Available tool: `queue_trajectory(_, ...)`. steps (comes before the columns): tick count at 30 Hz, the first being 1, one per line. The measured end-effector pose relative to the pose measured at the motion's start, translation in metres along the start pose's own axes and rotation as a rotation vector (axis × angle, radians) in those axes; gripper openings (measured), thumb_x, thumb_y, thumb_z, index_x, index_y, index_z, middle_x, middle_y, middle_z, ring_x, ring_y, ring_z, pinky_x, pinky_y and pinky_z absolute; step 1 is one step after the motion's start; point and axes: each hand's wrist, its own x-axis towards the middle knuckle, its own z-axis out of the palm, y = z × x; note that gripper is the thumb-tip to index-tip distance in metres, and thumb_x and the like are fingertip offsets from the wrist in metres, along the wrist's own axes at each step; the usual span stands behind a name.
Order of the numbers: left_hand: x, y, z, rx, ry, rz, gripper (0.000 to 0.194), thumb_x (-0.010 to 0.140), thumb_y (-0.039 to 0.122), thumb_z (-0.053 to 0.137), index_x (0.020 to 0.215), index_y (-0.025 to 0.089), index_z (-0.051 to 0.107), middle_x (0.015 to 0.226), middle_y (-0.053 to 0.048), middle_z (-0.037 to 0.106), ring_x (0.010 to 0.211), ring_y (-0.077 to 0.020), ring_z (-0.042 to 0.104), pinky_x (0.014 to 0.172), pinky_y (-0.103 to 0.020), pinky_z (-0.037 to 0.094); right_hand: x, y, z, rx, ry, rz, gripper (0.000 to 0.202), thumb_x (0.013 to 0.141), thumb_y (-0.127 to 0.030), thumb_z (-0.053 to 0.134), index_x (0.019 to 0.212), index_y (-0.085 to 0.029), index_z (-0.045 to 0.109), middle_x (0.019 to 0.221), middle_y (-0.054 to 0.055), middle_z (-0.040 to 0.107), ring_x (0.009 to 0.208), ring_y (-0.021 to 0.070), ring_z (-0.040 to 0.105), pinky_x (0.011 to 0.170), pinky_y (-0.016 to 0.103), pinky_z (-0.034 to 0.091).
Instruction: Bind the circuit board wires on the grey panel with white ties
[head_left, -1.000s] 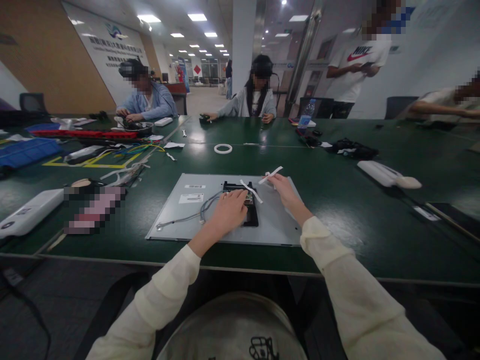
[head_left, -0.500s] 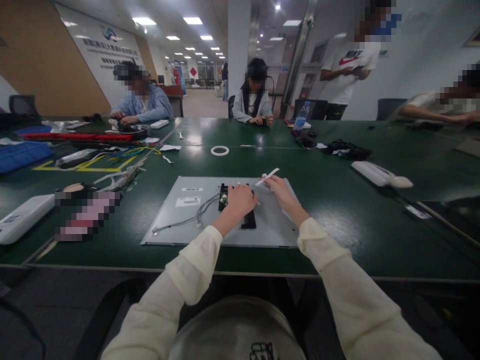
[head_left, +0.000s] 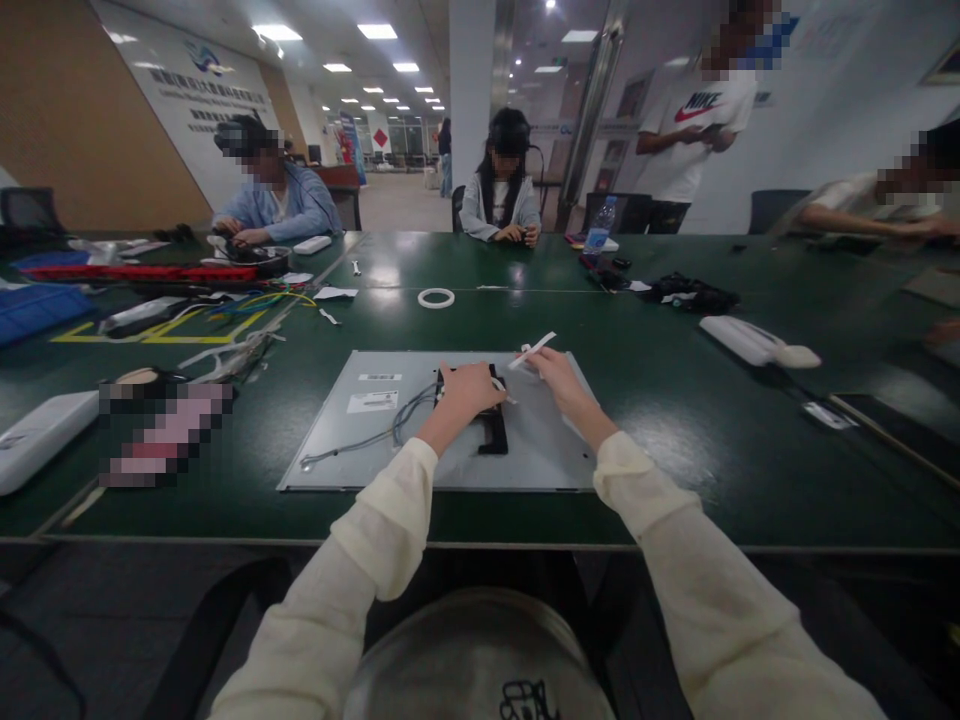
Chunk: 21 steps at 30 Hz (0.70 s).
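A flat grey metal panel point(head_left: 337, 437) with white labels lies on the green table. On its middle sits a black bracket point(head_left: 493, 435), from which grey cables point(head_left: 352, 452) run left across the panel. My left hand point(head_left: 469, 390) rests over the upper part of the bracket, thumb and fingers spread around it; what lies under the palm is hidden. My right hand point(head_left: 555, 375), above the panel's upper right part, pinches a white strip point(head_left: 534, 348) between thumb and finger.
Beyond the panel lie a white ring point(head_left: 436, 298) and a bottle point(head_left: 601, 225). White devices point(head_left: 757, 345) and dark cables stand to the right. At the left are a pink phone-like item point(head_left: 172, 435), a blue tray point(head_left: 41, 312) and wires. Several people are around the table.
My left hand has shifted slightly left and its fingers have spread over the bracket, showing more of its upper right part. My right hand still holds the white strip.
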Motion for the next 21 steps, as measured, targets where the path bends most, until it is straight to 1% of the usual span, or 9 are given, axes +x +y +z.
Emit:
queue_trajectory(3,0.002,0.006,-0.009,0.023,-0.095,-0.027,0.042,0.071,0.047,0.058,0.099,0.016,0.061,0.105,-0.014,0.065,0.103,-0.0326,0.057,0.100,-0.061,0.019,0.000,-0.001,0.000,-0.025,-0.005,-0.004,0.028,0.067,-0.039,0.059,0.078,-0.016,0.068,0.083,0.005,0.066,0.078,0.0184,0.057,0.072,0.028,0.039)
queue_trajectory(6,0.004,0.010,-0.015,0.027,-0.155,-0.030,0.041,0.072,0.046,0.058,0.101,0.018,0.062,0.110,-0.014,0.064,0.107,-0.0329,0.055,0.101,-0.061,0.017,-0.001,-0.002,0.000,-0.045,-0.005,-0.009,0.031,0.067,-0.042,0.059,0.079,-0.015,0.067,0.084,0.006,0.067,0.079,0.0181,0.057,0.071,0.027,0.039)
queue_trajectory(8,0.005,0.012,-0.015,0.020,-0.185,-0.013,0.046,0.070,0.048,0.059,0.105,0.019,0.061,0.114,-0.014,0.062,0.109,-0.0337,0.054,0.101,-0.063,0.016,-0.002,-0.003,0.000,-0.059,-0.006,-0.004,0.032,0.067,-0.043,0.058,0.079,-0.015,0.067,0.084,0.006,0.066,0.078,0.0179,0.057,0.069,0.026,0.039)
queue_trajectory(11,0.004,0.013,-0.010,0.024,-0.192,0.010,0.064,0.064,0.056,0.062,0.115,0.018,0.056,0.125,-0.018,0.054,0.116,-0.0370,0.047,0.100,-0.064,0.015,-0.003,-0.004,0.000,-0.071,-0.001,-0.005,0.031,0.067,-0.043,0.057,0.078,-0.015,0.066,0.082,0.005,0.066,0.076,0.0170,0.056,0.066,0.026,0.037)
queue_trajectory(14,0.003,0.014,-0.004,0.032,-0.168,0.001,0.082,0.059,0.062,0.064,0.124,0.014,0.048,0.131,-0.023,0.046,0.121,-0.0403,0.040,0.098,-0.067,0.013,-0.004,-0.005,0.001,-0.067,0.005,-0.016,0.029,0.067,-0.041,0.057,0.077,-0.015,0.066,0.081,0.005,0.065,0.074,0.0161,0.055,0.065,0.025,0.037)
queue_trajectory(17,-0.003,0.014,0.003,0.011,-0.117,-0.008,0.090,0.059,0.064,0.063,0.127,0.009,0.044,0.131,-0.027,0.043,0.124,-0.0416,0.036,0.097,-0.069,0.012,-0.004,-0.006,0.001,-0.056,0.001,-0.023,0.027,0.067,-0.040,0.058,0.076,-0.015,0.065,0.080,0.005,0.065,0.074,0.0159,0.055,0.065,0.025,0.037)
queue_trajectory(19,-0.013,0.015,0.009,0.007,-0.022,-0.004,0.090,0.063,0.064,0.060,0.129,0.007,0.041,0.134,-0.028,0.039,0.127,-0.0412,0.031,0.097,-0.068,0.013,-0.004,-0.005,0.001,-0.054,0.000,-0.021,0.027,0.067,-0.040,0.058,0.076,-0.015,0.065,0.081,0.005,0.065,0.074,0.0159,0.055,0.065,0.025,0.037)
queue_trajectory(21,-0.025,0.018,0.014,0.035,0.112,0.014,0.084,0.070,0.061,0.057,0.130,0.005,0.039,0.139,-0.028,0.032,0.131,-0.0393,0.024,0.100,-0.066,0.011,-0.003,-0.005,0.001,-0.068,0.009,-0.021,0.027,0.068,-0.040,0.058,0.075,-0.015,0.065,0.081,0.005,0.065,0.074,0.0158,0.055,0.064,0.025,0.037)
